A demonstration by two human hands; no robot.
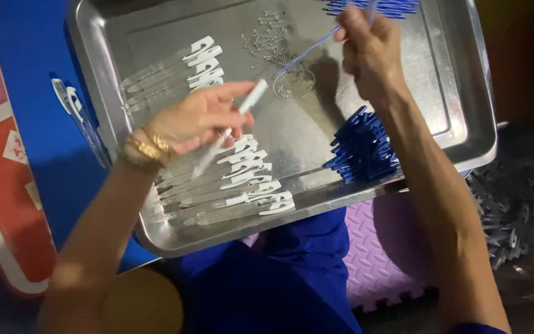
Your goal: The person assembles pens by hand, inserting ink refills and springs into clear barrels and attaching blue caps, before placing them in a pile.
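One clear pen barrel (227, 133) with a white cap is pinched in the left hand (196, 117) above the steel tray (458, 93). Right hand (369, 52), well apart, grips a thin blue refill (307, 52). Tray contents: capped clear barrels (236, 182), blue pieces (363, 148), small springs (267, 37).

We see a dim scene lit from above, brightest on the shiny rectangular steel tray (458, 117), whose floor carries soft glare and a dull reflection. The right hand (372, 52) casts a dark shadow onto the tray floor beneath it; the left hand (196, 117) is warmly lit and slightly overexposed. We note motion blur on the thin blue refill tube (307, 52) and general softness throughout. The corners fall into deep shadow, where the grey heap of dark clips (514, 216) is barely resolved.
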